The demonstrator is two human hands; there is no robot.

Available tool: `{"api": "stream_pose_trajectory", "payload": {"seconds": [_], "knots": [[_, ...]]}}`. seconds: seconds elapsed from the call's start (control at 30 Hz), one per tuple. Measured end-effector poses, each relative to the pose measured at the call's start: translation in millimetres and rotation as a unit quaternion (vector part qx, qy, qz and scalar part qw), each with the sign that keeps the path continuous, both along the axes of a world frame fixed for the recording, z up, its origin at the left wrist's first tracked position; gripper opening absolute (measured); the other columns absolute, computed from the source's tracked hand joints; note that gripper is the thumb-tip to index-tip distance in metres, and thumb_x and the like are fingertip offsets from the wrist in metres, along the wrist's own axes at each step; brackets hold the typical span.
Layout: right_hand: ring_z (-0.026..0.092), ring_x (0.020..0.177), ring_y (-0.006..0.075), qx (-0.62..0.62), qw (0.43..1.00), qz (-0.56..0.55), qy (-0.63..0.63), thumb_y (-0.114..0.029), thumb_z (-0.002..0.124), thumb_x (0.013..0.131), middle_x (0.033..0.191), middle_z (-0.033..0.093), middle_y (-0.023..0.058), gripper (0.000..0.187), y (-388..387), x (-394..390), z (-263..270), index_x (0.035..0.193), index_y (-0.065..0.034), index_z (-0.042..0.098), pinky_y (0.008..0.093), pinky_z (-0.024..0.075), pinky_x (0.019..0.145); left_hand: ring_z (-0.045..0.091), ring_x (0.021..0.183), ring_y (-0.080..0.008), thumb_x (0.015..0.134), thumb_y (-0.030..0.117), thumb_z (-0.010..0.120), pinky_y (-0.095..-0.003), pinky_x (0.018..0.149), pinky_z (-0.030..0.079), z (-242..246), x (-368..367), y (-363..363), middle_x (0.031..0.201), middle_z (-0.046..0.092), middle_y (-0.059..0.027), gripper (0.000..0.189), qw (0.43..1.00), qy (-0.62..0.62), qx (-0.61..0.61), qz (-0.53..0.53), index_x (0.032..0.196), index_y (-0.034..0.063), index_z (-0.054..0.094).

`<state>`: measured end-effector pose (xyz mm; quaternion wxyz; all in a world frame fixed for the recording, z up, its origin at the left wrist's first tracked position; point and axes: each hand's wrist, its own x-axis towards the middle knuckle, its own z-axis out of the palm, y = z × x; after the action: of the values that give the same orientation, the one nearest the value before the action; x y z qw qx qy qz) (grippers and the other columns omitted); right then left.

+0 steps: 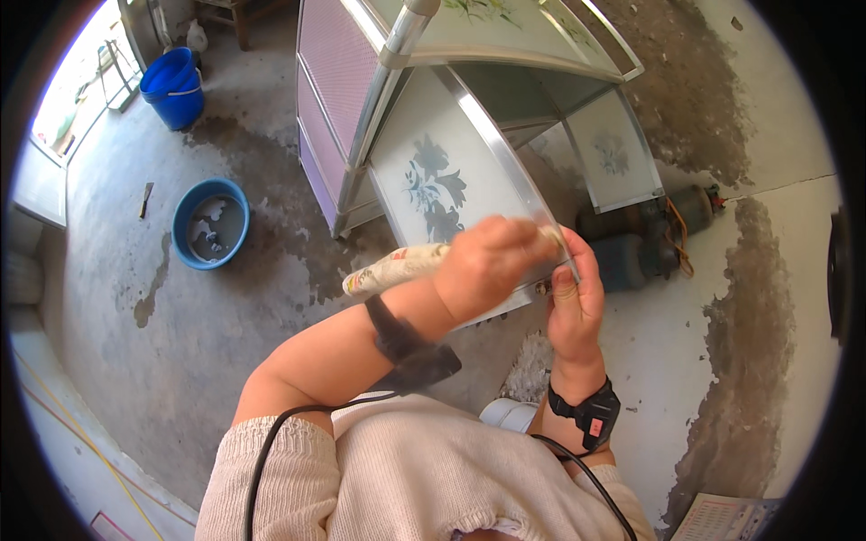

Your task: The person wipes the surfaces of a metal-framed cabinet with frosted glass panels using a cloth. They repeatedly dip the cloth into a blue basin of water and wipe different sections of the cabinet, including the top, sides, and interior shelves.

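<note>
My left hand (pixel 484 267), slightly blurred, is closed at the metal edge of a cabinet door. A cream cloth (pixel 399 267) with coloured print stretches leftward from behind it; a pale bit also shows at the fingertips. My right hand (pixel 575 297) pinches the aluminium frame near the door's corner, thumb in front and fingers behind. The open door's frosted glass panel (pixel 440 176) bears a grey flower pattern. Behind it stands the aluminium-framed cabinet (pixel 342 88) with pink and purple side panels. Both my wrists wear black straps with devices and cables.
On the wet-patched concrete floor are a blue basin (pixel 211 223) holding water, a scraper (pixel 145 201) and blue buckets (pixel 172 88). Another glass door (pixel 612 152) hangs open at right, above gas cylinders (pixel 626 260) with an orange hose. Printed paper (pixel 724 517) lies at lower right.
</note>
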<state>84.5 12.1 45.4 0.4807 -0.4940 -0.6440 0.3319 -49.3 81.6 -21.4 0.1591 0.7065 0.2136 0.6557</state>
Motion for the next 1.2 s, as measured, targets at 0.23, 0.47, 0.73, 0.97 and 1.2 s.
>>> {"api": "stream_pose_trajectory", "payload": {"seconds": [0.23, 0.47, 0.73, 0.97, 1.2], "knots": [[0.051, 0.111, 0.0139, -0.007, 0.999, 0.016, -0.031, -0.025, 0.050, 0.101, 0.125, 0.056, 0.0088, 0.046, -1.6, -0.2, 3.4, 0.136, 0.0042, 0.042, 0.0259, 0.0401, 0.096, 0.061, 0.076, -0.0238, 0.068, 0.004, 0.066, -0.0341, 0.062, 0.053, 20.0, -15.4, 9.5, 0.094, 0.062, -0.0040, 0.031, 0.989, -0.002, -0.083, 0.122, 0.097, 0.0142, 0.072], [0.051, 0.115, 0.0175, -0.002, 1.000, 0.014, -0.018, -0.024, 0.050, 0.101, 0.127, 0.055, 0.0108, 0.046, 0.2, 0.3, 2.6, 0.136, 0.0043, 0.042, 0.0290, 0.0380, 0.100, 0.059, 0.073, -0.0220, 0.068, 0.006, 0.067, -0.0330, 0.060, 0.053, 17.8, -12.1, 6.0, 0.093, 0.062, -0.0017, 0.032, 0.998, 0.008, -0.024, 0.059, 0.098, 0.0156, 0.071], [0.050, 0.116, 0.0180, -0.004, 1.000, 0.012, -0.018, -0.023, 0.050, 0.101, 0.128, 0.054, 0.0117, 0.045, -0.5, 0.2, 3.4, 0.134, 0.0054, 0.042, 0.0294, 0.0366, 0.101, 0.056, 0.070, -0.0187, 0.068, 0.008, 0.066, -0.0305, 0.052, 0.051, 16.0, -16.4, 3.3, 0.093, 0.058, 0.0011, 0.032, 0.995, 0.076, 0.010, 0.061, 0.097, 0.0198, 0.071], [0.050, 0.116, 0.0179, 0.018, 0.998, -0.001, -0.067, -0.021, 0.050, 0.101, 0.126, 0.055, 0.0114, 0.043, 1.5, 0.2, 5.0, 0.134, 0.0050, 0.043, 0.0292, 0.0369, 0.101, 0.054, 0.068, -0.0167, 0.067, 0.011, 0.065, -0.0296, 0.049, 0.049, 12.3, -17.2, 5.5, 0.091, 0.056, 0.0040, 0.032, 0.990, 0.096, 0.076, 0.072, 0.098, 0.0171, 0.070], [0.051, 0.116, 0.0175, -0.032, 0.999, 0.005, -0.013, -0.021, 0.050, 0.101, 0.127, 0.056, 0.0116, 0.043, 0.6, 0.8, 6.6, 0.134, 0.0052, 0.043, 0.0294, 0.0381, 0.100, 0.055, 0.070, -0.0178, 0.068, 0.011, 0.065, -0.0305, 0.050, 0.049, 11.0, -12.0, -5.5, 0.095, 0.057, 0.0025, 0.036, 0.991, 0.103, 0.080, 0.024, 0.103, 0.0205, 0.071]]}}
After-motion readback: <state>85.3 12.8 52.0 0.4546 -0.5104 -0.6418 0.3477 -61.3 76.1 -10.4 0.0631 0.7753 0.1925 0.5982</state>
